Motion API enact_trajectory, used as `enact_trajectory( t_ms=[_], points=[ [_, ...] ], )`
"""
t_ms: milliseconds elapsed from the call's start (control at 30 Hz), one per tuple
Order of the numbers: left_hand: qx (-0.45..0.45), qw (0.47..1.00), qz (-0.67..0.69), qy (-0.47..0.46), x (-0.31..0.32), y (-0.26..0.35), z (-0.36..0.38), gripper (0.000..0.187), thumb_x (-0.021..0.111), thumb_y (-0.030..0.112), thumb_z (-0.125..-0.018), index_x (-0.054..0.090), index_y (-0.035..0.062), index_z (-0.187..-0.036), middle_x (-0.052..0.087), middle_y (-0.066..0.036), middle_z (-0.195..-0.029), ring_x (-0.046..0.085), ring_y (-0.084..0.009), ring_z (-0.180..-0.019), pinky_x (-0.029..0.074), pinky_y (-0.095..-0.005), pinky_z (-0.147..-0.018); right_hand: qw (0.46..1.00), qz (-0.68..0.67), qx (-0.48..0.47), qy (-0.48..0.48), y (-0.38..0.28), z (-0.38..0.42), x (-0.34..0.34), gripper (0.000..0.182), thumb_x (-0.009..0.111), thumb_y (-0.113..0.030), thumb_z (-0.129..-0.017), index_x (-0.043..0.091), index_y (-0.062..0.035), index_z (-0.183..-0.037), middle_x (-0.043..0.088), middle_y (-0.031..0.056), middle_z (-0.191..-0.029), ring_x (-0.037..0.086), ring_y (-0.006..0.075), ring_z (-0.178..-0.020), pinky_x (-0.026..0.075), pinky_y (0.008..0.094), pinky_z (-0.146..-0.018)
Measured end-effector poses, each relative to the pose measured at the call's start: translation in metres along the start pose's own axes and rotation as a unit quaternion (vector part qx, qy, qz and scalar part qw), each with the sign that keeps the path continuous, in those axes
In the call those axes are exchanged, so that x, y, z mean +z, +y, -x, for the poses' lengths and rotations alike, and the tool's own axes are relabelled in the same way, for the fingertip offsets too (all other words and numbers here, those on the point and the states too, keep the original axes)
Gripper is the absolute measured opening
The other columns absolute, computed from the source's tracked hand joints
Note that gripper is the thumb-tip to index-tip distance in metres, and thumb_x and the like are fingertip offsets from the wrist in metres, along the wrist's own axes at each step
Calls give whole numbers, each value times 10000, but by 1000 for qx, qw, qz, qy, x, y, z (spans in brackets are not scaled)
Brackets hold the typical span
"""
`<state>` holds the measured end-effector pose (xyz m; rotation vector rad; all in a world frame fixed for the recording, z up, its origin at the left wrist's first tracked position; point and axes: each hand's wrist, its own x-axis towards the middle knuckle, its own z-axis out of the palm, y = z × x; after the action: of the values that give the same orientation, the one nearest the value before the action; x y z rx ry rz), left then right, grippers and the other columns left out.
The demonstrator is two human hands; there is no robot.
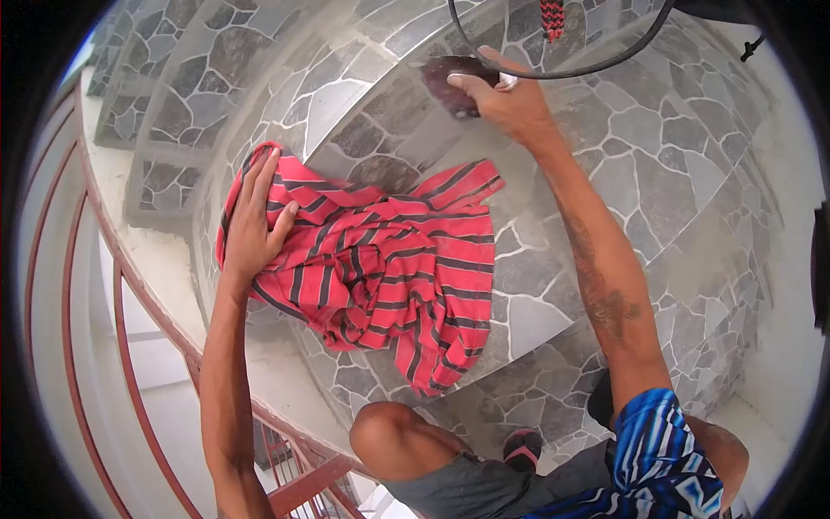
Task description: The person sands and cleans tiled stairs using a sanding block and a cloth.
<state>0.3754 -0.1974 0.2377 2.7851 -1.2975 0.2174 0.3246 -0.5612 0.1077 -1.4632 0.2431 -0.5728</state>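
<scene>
A red cloth with black stripes [380,259] lies crumpled over a stone-patterned step. My left hand [255,216] rests on the cloth's left end, fingers extended and slightly apart, pressing it down. Farther up and to the right, my right hand [510,95] grips a dark, shiny, flat object [458,85], with the thumb on top of it. It is held over the step near the step's edge; whether it touches the stone I cannot tell. A ring shows on one finger of this hand.
A reddish-brown metal railing [130,268] curves along the left. Further steps [169,104] rise at the upper left. A black cable [596,69] loops above my right hand, beside a red and black braided cord [552,19]. My knee and a sandalled foot [522,448] are below.
</scene>
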Motion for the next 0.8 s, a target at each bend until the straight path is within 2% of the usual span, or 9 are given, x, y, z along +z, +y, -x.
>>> enact_trajectory(
  t_ms=[133, 233, 267, 367, 500, 533, 633, 733, 800],
  points=[
    [0, 1000, 3, 0, -1, 1, 2, 688, 613, 233, -970, 351, 36, -1575, 398, -183, -1601, 339, -338, -1507, 252, -422, -1233, 990, 59, -123, -27, 0, -20, -29, 390, 822, -214, -872, 691, 3, -1169, 671, -15, -842, 573, 77, -752, 481, 234, -682],
    [16, 1000, -16, 13, 2, -3, 0, 694, 640, 238, -953, 372, 55, -1567, 424, -188, -1570, 382, -366, -1472, 301, -435, -1208, 979, 58, -187, 53, 27, -16, 4, 292, 797, -194, -892, 694, -12, -1096, 667, -20, -840, 562, 64, -751, 481, 233, -685],
    [15, 1000, -11, 14, 4, -2, 0, 694, 640, 237, -953, 372, 56, -1567, 423, -187, -1570, 382, -365, -1473, 301, -435, -1209, 979, 113, -155, 64, 25, -13, -1, 268, 793, -213, -866, 719, -38, -1055, 714, 93, -896, 665, 160, -827, 539, 320, -732],
    [12, 1000, -11, 9, 1, -3, 3, 695, 640, 234, -952, 371, 53, -1567, 422, -187, -1571, 380, -362, -1474, 299, -435, -1210, 997, -8, -56, -50, 3, -19, -24, 451, 807, -240, -880, 677, 46, -1204, 662, -8, -814, 557, 67, -731, 483, 235, -662],
    [14, 1000, -13, 11, 2, 0, 0, 697, 640, 233, -952, 369, 47, -1567, 421, -189, -1572, 382, -363, -1472, 296, -433, -1211, 986, 107, -113, 64, 25, -9, 0, 367, 810, -252, -875, 712, 4, -1120, 660, -14, -786, 514, 50, -694, 464, 218, -643],
    [11, 1000, -16, 10, 1, 0, 1, 697, 640, 233, -952, 369, 45, -1566, 420, -190, -1573, 382, -363, -1472, 295, -432, -1211, 987, 119, -112, -5, -9, -5, -14, 237, 783, -232, -868, 714, -38, -986, 672, 48, -739, 608, 167, -692, 515, 342, -693],
    [12, 1000, -9, 12, 1, 0, 1, 697, 639, 234, -954, 367, 43, -1567, 420, -194, -1572, 383, -365, -1471, 293, -433, -1212, 991, 24, -126, -20, 3, -14, -14, 267, 791, -259, -855, 714, -36, -980, 681, 55, -748, 605, 169, -701, 513, 350, -705],
    [9, 1000, -12, 5, 1, -1, 1, 682, 617, 225, -971, 356, 40, -1573, 408, -175, -1594, 353, -343, -1497, 265, -425, -1228, 976, 79, -181, 96, 15, -8, -2, 224, 783, -217, -851, 702, -30, -947, 672, 24, -737, 584, 120, -697, 491, 327, -656],
    [8, 1000, -10, 6, 0, 0, 2, 680, 616, 224, -971, 357, 42, -1573, 411, -174, -1593, 351, -341, -1499, 266, -425, -1228, 988, 38, -150, 29, 12, -15, -13, 217, 781, -211, -851, 706, -31, -946, 679, 17, -748, 587, 98, -718, 489, 318, -651]
  ],
)
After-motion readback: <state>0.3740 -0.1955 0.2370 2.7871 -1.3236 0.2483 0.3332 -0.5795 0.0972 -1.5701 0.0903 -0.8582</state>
